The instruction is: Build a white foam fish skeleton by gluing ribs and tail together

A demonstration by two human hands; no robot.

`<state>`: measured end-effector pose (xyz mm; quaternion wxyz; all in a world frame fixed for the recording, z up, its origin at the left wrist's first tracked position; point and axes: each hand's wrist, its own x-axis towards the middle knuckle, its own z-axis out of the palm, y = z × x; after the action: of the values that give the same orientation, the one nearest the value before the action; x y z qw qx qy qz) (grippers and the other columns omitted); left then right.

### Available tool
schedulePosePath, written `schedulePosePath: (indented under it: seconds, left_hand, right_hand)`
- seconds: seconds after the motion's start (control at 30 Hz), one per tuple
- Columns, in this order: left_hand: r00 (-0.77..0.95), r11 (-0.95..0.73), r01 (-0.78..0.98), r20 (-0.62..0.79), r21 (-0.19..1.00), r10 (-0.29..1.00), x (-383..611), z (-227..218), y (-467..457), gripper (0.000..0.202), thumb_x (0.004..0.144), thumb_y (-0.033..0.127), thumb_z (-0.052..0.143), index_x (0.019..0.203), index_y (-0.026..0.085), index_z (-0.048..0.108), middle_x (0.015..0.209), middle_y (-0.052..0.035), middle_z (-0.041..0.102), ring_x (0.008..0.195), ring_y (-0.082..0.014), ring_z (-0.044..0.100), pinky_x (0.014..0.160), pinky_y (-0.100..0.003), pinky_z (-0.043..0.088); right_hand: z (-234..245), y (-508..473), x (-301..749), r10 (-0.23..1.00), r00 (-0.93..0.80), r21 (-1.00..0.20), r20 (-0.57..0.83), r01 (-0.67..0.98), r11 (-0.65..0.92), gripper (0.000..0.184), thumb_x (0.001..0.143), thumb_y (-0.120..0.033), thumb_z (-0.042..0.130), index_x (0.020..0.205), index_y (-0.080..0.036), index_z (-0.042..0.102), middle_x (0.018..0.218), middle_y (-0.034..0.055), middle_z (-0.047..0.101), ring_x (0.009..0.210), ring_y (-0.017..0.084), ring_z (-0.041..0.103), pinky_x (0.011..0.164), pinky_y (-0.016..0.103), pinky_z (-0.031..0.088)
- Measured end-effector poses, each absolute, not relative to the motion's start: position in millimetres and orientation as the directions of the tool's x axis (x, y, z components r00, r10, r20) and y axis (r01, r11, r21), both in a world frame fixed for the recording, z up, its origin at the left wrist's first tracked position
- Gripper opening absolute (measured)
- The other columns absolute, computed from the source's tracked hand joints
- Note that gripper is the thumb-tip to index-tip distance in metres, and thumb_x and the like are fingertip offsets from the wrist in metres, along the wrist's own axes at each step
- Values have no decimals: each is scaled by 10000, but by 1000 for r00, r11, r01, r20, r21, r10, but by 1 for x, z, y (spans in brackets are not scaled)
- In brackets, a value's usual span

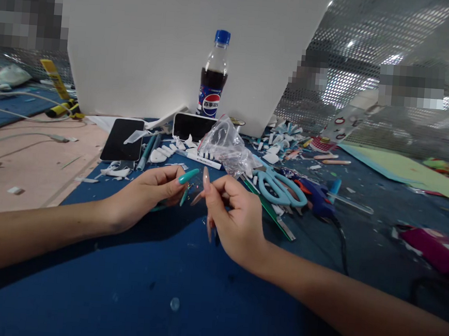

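Note:
My left hand (158, 187), with long teal nails, is closed over the blue table mat (122, 284), its thumb pressed near the curled fingers. Close beside it on the right, my right hand (236, 218) has long pale brownish nails and is closed in a pinch too. The fingertips of the two hands nearly meet; whatever lies between them is too small to make out. Just beyond the hands are a white marker pen (204, 159), white foam pieces (159, 155) and a crumpled clear plastic bag (229, 147). Light-blue scissors (279, 188) lie right of my right hand.
A cola bottle (213, 79) stands before a white board (141, 42). Two phones, one flat (122, 139) and one propped (192, 126), are at the back. A blue glue gun (319, 196), a foam scrap pile (283, 139) and a magenta tool (432, 246) are right.

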<state>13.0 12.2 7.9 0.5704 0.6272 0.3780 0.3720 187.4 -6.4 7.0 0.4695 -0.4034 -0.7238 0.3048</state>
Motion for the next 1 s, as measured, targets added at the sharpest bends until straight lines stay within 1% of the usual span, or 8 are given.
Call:
schedulePosePath:
  seconds: [0.3,0.47,0.53,0.63,0.7,0.83,1.0]
  left_hand:
    - [458,-91,82,43,992,888,15,7,13,251,898,349,473,723,169,492,599,42,387,518,-89,292,485,-222,247]
    - [350,-166,184,93,969,932,14,5,11,296,912,359,443,674,185,417,563,56,346,486,-85,269,449,-220,230]
    - [275,-210,282,131,936,952,13,6,8,287,915,360,435,684,192,410,561,56,352,485,-88,285,448,-220,241]
    - [122,-291,438,264,851,957,13,9,3,254,916,357,434,715,202,415,563,51,380,495,-99,330,460,-227,266]
    - [63,-312,496,325,810,944,12,11,1,252,919,349,424,712,206,405,561,50,383,491,-102,336,462,-234,272]
    - [14,-289,531,333,797,943,12,11,1,255,926,328,405,701,209,390,556,51,361,481,-103,320,460,-243,266]
    - [40,-369,562,422,740,906,12,9,-2,245,908,270,440,681,208,371,570,49,332,509,-107,294,480,-253,245]
  right_hand:
    - [9,-5,187,880,-289,-810,377,357,465,248,919,-295,452,691,-201,480,413,-75,478,354,72,495,409,194,378]
    - [9,-3,187,875,-367,-820,317,357,447,258,937,-297,429,706,-194,483,406,-77,471,342,65,485,411,178,377]
    - [9,-2,187,869,-403,-823,287,360,439,292,951,-338,408,707,-193,475,408,-75,469,340,64,485,414,174,378]
    - [7,1,188,878,-413,-846,242,354,399,352,961,-410,368,707,-193,477,407,-77,453,330,66,479,408,173,379]
    - [6,3,187,890,-403,-867,215,340,364,378,958,-434,364,689,-193,475,401,-79,442,323,66,474,406,173,381]
    - [5,4,187,905,-380,-885,189,334,325,410,957,-450,353,651,-196,455,408,-74,439,325,67,470,408,177,378]
    - [3,6,187,905,-395,-867,156,385,317,367,965,-362,342,644,-203,425,409,-70,434,325,76,462,403,190,376]
